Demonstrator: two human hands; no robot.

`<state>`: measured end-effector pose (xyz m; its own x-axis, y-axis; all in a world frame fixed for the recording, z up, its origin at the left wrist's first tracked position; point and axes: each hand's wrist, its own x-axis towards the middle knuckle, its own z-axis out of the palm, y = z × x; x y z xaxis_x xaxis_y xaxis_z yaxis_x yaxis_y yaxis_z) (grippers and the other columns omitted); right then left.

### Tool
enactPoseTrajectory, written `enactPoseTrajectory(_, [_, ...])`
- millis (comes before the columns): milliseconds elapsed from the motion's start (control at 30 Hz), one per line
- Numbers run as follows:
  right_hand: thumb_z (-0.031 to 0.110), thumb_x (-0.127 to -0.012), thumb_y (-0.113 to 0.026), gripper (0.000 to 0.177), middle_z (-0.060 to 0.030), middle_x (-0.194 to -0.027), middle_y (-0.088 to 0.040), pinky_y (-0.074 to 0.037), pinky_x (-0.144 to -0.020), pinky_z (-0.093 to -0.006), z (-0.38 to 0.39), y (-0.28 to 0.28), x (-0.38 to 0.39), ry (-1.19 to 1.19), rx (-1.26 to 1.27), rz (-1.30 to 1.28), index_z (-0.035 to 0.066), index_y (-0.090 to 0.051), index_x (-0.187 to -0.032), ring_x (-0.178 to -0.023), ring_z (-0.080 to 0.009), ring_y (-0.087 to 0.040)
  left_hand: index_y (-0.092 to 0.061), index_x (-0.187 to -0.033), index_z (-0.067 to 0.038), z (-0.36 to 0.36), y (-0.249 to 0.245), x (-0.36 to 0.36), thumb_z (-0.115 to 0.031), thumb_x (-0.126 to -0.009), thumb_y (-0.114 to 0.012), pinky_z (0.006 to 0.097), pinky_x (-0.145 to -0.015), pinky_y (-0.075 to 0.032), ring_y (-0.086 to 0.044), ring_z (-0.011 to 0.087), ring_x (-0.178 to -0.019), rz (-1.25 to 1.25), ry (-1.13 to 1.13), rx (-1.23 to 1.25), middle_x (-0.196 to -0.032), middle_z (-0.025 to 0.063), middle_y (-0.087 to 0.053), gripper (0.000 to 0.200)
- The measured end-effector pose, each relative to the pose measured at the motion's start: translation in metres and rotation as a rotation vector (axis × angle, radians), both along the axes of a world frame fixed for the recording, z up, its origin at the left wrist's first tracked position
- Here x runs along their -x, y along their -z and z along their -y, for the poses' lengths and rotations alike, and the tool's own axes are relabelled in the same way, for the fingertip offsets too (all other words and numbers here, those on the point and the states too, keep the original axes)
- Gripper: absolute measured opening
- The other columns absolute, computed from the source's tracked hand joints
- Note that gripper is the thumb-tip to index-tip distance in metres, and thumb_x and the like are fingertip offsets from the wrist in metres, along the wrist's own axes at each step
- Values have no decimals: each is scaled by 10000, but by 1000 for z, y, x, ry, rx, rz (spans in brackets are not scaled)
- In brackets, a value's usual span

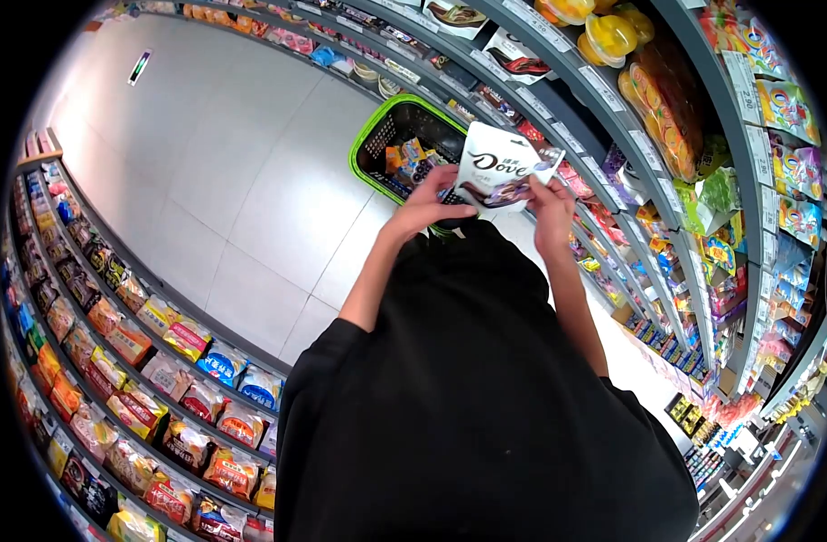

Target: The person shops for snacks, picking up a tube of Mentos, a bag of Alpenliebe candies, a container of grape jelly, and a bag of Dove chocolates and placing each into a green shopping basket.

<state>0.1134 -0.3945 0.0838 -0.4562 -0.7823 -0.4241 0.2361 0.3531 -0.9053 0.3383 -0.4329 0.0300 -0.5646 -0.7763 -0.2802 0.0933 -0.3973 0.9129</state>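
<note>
A white Dove chocolate pouch with purple and brown print is held up in front of my body, its front toward me. My right hand pinches the pouch at its right edge. At the left edge, my left hand is open, thumb and fingers spread apart, with its fingertips right at the pouch's side. Just beyond the hands stands a black shopping basket with a bright green rim. Inside the basket lie several small colourful packets; the pouch overlaps its right side in view.
Close on the right run tall shelves with sweets, jelly cups and price labels. Across the grey tiled floor, low shelves of bagged snacks curve along the left. A black garment covers my body below the hands.
</note>
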Motion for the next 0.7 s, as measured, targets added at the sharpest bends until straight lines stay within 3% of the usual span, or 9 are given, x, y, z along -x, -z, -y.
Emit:
enactPoseTrajectory(33, [148,-838,-676,110,-7,-782,-660,-383,-589,-217,0,-1,-8,18,-60,63,46,-658,-875,-640,-83,-581,-345,-1359,-46,5,-7,14,-78,-691,-799,311,-960,-400,-488,188,-1140,-70,58,-114,-1275,90,-501,808])
enactPoseTrajectory(133, [153,-850,-664,124,2,-794,-647,-381,-581,-222,7,-3,-12,62,-115,207,40,-651,-899,-599,-81,-535,-548,-1185,-1,15,-5,29,-70,-675,-808,266,-861,-458,-590,135,-944,76,42,-170,-1049,49,-645,577])
enactPoseTrajectory(167, [153,-856,-656,117,4,-799,-644,-374,-567,-220,9,-3,-8,26,-136,228,47,-643,-904,-595,-79,-525,-631,-1060,12,14,-12,27,-76,-674,-812,248,-819,-472,-608,110,-862,57,16,-189,-953,36,-674,435])
enactPoseTrajectory(333, [159,-874,-631,103,1,-814,-634,-337,-504,-218,19,8,19,-218,-195,279,62,-611,-901,-543,-79,-465,-646,-1071,13,5,-7,28,-85,-690,-804,255,-833,-456,-607,118,-896,-36,-85,-359,-988,50,-682,424])
enactPoseTrajectory(400, [173,-883,-622,114,13,-745,-569,-322,-492,-216,24,10,20,-275,-227,255,62,-598,-897,-523,-77,-441,-653,-1055,14,4,-8,32,-89,-689,-799,258,-837,-451,-604,122,-886,-10,-148,-404,-978,48,-680,408])
enactPoseTrajectory(700, [173,-876,-646,165,60,-693,-540,-276,-460,-182,26,29,50,-585,-170,263,50,-652,-986,-516,-16,-404,-660,-985,7,-14,-13,57,-58,-718,-758,273,-777,-492,-631,140,-815,3,-414,-431,-920,73,-685,292])
